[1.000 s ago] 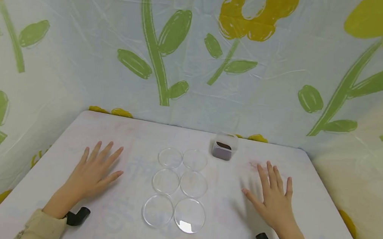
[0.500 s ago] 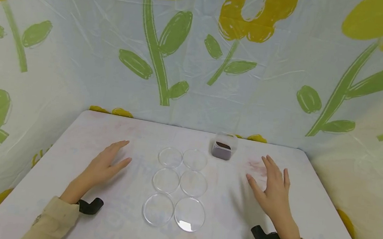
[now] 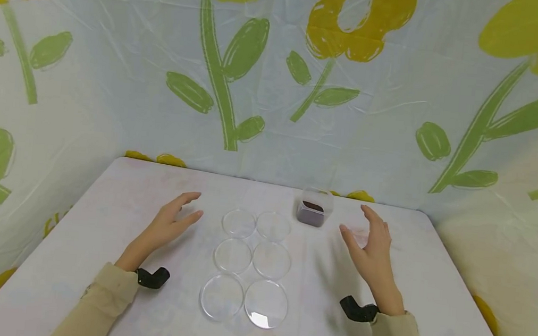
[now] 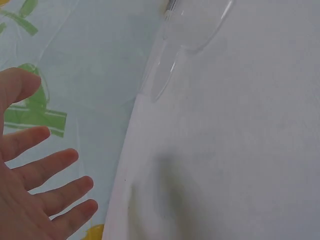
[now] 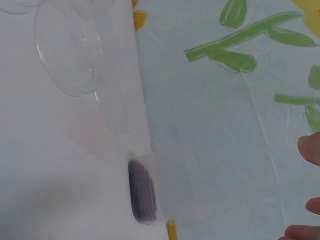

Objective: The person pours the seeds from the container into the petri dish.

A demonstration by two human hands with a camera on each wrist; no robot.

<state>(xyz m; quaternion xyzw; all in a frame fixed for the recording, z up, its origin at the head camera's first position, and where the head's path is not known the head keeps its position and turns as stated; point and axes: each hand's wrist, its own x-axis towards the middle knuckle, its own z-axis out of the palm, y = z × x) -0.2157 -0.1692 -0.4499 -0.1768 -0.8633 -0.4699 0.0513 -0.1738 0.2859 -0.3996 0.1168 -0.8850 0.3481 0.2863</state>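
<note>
Two columns of clear round shallow dishes (image 3: pixel 221 297) lie on the white table, their rims close together. Behind them and to the right stands a clear box (image 3: pixel 313 208) with dark contents; up close, in the right wrist view, the box (image 5: pixel 143 192) shows fine stripes on its dark lower part. My left hand (image 3: pixel 168 226) hovers left of the back dishes, thumb and fingers apart, holding nothing. To the right of the dishes, near the box, my right hand (image 3: pixel 373 252) is raised with thumb and fingers spread and nothing between them.
A pale sheet (image 3: pixel 274 110) printed with yellow flowers and green leaves hangs behind and beside the white table (image 3: pixel 150 323). Each wrist wears a black strap piece (image 3: pixel 152 277) below a beige sleeve (image 3: pixel 106 292).
Both hands have turned from palms-down with spread fingers to thumb-up. The left has moved right and forward toward the dishes; the right has moved forward and slightly left. The dishes and box stay put.
</note>
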